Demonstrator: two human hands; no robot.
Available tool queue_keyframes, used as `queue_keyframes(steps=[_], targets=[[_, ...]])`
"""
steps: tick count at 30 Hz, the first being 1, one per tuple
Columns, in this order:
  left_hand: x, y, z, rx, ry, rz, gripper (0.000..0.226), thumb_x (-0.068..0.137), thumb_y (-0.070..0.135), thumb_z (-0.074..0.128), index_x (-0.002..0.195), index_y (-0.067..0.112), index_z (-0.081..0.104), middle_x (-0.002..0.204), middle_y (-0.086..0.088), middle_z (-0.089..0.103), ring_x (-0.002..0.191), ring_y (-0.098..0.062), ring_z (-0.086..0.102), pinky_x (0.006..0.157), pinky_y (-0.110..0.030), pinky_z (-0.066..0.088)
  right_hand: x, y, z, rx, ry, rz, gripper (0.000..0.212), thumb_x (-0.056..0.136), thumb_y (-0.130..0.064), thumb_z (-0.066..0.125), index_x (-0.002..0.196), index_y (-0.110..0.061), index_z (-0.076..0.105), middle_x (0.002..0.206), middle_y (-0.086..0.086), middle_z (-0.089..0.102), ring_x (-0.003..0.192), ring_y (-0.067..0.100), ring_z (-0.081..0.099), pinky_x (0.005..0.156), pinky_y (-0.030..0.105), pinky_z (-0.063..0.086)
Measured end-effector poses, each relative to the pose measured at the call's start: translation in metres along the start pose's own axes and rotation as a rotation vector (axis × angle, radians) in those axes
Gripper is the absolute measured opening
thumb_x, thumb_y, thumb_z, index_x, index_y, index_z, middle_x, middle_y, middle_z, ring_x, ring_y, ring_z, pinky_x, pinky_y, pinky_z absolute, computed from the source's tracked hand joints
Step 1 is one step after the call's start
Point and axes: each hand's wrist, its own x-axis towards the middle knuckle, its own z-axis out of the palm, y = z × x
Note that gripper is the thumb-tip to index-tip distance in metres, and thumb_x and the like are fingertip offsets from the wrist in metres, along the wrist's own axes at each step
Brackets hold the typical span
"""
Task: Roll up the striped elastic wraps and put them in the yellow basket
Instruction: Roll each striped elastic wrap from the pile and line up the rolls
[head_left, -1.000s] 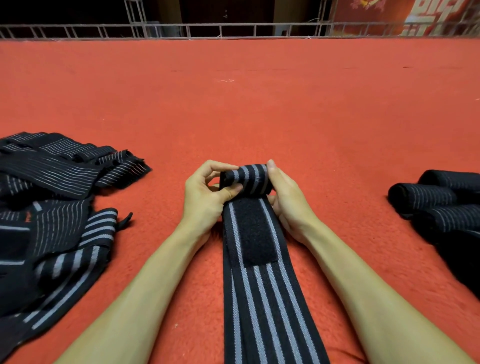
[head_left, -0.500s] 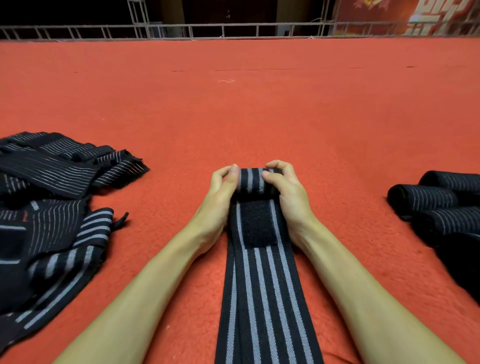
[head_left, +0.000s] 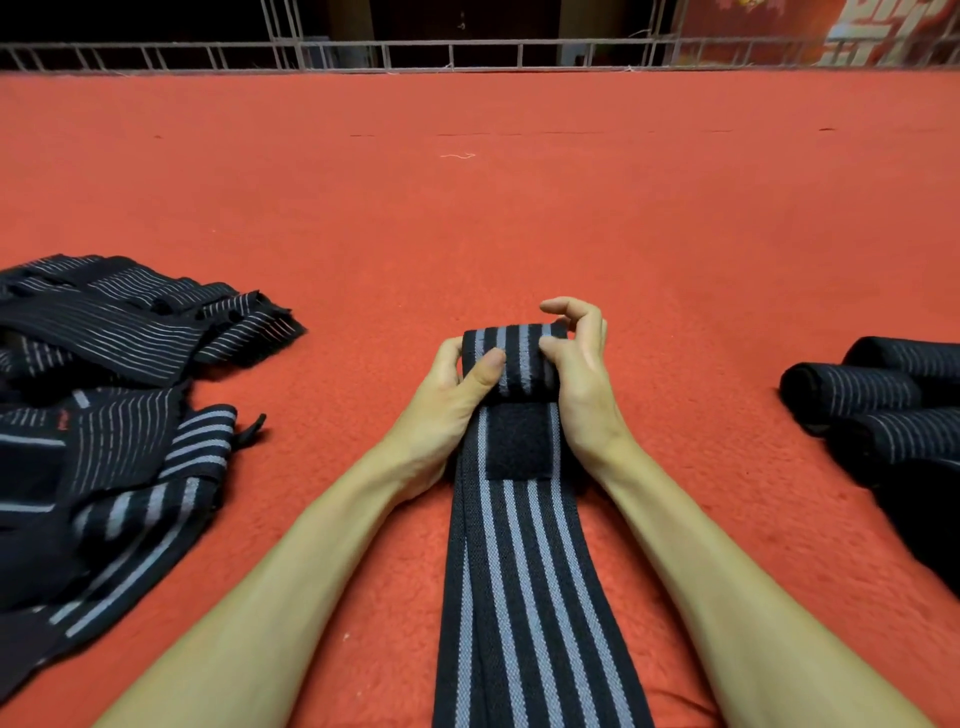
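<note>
On red carpet, the black, grey-striped wrap lies part-rolled.

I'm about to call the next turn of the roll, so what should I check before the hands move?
1. Grip of the left hand on the roll: ok, thumb on top, fingers round its end.
2. Grip of the right hand: cannot tell; thumb is on the roll, finger contact unclear.
3. Roll lined up with the flat strip: ok.
4. Strip straight and untwisted: ok.
5. Velcro patch just below the roll, next to go in: ok.
6. Basket in sight: not ok, not in view; finished rolls lie to the right.
</note>
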Motion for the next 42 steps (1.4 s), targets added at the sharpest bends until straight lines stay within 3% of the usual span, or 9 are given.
queue_keyframes(steps=[4,13,17,19,24,27,31,36,42], targets=[[0.003,0.002,-0.004,0.069,-0.019,0.133,0.039,0.087,0.043,0.067,0.115,0.03,0.044,0.093,-0.005,0.068,0.086,-0.02,0.064,0.079,-0.041,0.052,0.003,0.0,0.003,0.011,0.03,0.095,0.041,0.079,-0.069,0.038,0.099,-0.034,0.043,0.101,-0.007,0.051,0.095,0.009,0.049,0.1,0.051,0.042],[0.006,0.002,-0.014,0.135,0.061,0.27,0.044,0.083,0.012,0.066,0.111,0.043,0.053,0.108,-0.014,0.06,0.091,-0.024,0.062,0.085,-0.048,0.053,-0.002,-0.003,0.009,0.082,-0.003,0.251,0.062,0.082,-0.08,0.037,0.104,-0.024,0.054,0.1,-0.005,0.066,0.1,0.014,0.064,0.098,0.048,0.048],[0.005,0.002,-0.011,0.164,0.044,0.305,0.048,0.081,0.002,0.063,0.106,0.041,0.056,0.114,-0.016,0.059,0.097,-0.024,0.058,0.091,-0.052,0.049,-0.001,-0.007,0.005,0.018,-0.04,0.366,0.088,0.06,-0.097,0.034,0.107,-0.025,0.054,0.104,-0.006,0.064,0.102,0.012,0.063,0.098,0.045,0.048],[0.004,0.002,-0.01,0.164,0.045,0.313,0.05,0.08,-0.003,0.062,0.103,0.041,0.056,0.113,-0.013,0.057,0.096,-0.023,0.056,0.091,-0.053,0.048,-0.001,-0.009,0.004,0.019,-0.052,0.404,0.085,0.064,-0.095,0.034,0.109,-0.025,0.052,0.103,-0.007,0.063,0.101,0.012,0.062,0.098,0.045,0.048],[0.001,0.005,-0.009,0.05,-0.004,0.24,0.048,0.074,-0.005,0.059,0.099,0.035,0.052,0.103,-0.007,0.052,0.088,-0.023,0.051,0.079,-0.043,0.046,0.001,-0.012,0.01,0.106,-0.018,0.412,0.036,0.093,-0.059,0.046,0.104,-0.024,0.048,0.093,-0.007,0.058,0.088,0.01,0.059,0.088,0.035,0.05],[0.0,0.005,-0.005,-0.006,-0.041,0.155,0.045,0.076,0.008,0.062,0.112,0.03,0.047,0.105,-0.008,0.056,0.096,-0.023,0.056,0.087,-0.04,0.048,0.001,-0.012,0.01,0.154,0.025,0.375,0.025,0.098,-0.039,0.047,0.112,-0.018,0.048,0.093,-0.005,0.056,0.077,0.005,0.053,0.066,0.018,0.046],[-0.001,0.003,0.0,-0.04,-0.025,0.079,0.051,0.083,0.036,0.062,0.129,0.029,0.041,0.121,-0.008,0.061,0.106,-0.016,0.062,0.095,-0.036,0.05,-0.003,-0.015,0.011,0.201,0.09,0.223,0.015,0.092,-0.026,0.051,0.106,-0.021,0.05,0.09,-0.004,0.054,0.07,0.002,0.051,0.06,0.014,0.043],[0.006,0.009,0.013,-0.026,0.072,0.12,0.073,0.074,0.061,0.059,0.126,0.013,0.041,0.094,0.008,0.064,0.08,0.007,0.065,0.073,-0.011,0.049,-0.005,-0.011,0.011,0.164,0.169,-0.018,0.027,0.074,-0.033,0.047,0.1,-0.026,0.048,0.099,0.002,0.048,0.088,0.017,0.046,0.078,0.035,0.043],[-0.002,0.002,0.006,-0.011,0.041,0.033,0.046,0.096,0.033,0.051,0.137,0.017,0.039,0.106,0.003,0.066,0.093,-0.005,0.066,0.086,-0.025,0.052,-0.006,-0.004,0.01,0.005,0.168,-0.107,0.041,0.072,-0.036,0.044,0.112,-0.031,0.046,0.116,0.015,0.048,0.109,0.03,0.046,0.098,0.053,0.039]])
